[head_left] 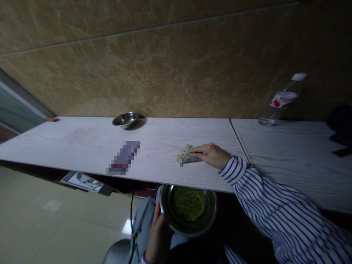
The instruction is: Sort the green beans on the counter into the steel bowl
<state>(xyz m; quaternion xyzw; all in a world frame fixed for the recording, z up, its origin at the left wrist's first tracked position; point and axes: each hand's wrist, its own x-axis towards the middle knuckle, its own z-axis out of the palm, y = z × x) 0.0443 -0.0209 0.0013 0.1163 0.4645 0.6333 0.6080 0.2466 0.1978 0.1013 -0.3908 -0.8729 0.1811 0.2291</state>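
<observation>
My left hand [159,229] grips the left rim of a round metal bowl [213,214], below the table's front edge and above my lap. Many small green beans [189,203], like mung beans, cover its bottom. On the table, the fingers of my right hand [211,154] are closed on the right side of a pale grey cloth-like piece [189,157], which looks folded or curled. Green bits speckle its left part, and a few lie at its lower edge. My right palm hides its far end, so its exact kind is unclear.
A small metal bowl [125,120] stands near the wall at the back left. A pixelated purple rectangle [125,157] lies in front of it. The clear plastic bottle [283,101] at the right has a red and white label. A seam [239,139] divides the white tabletop [162,168].
</observation>
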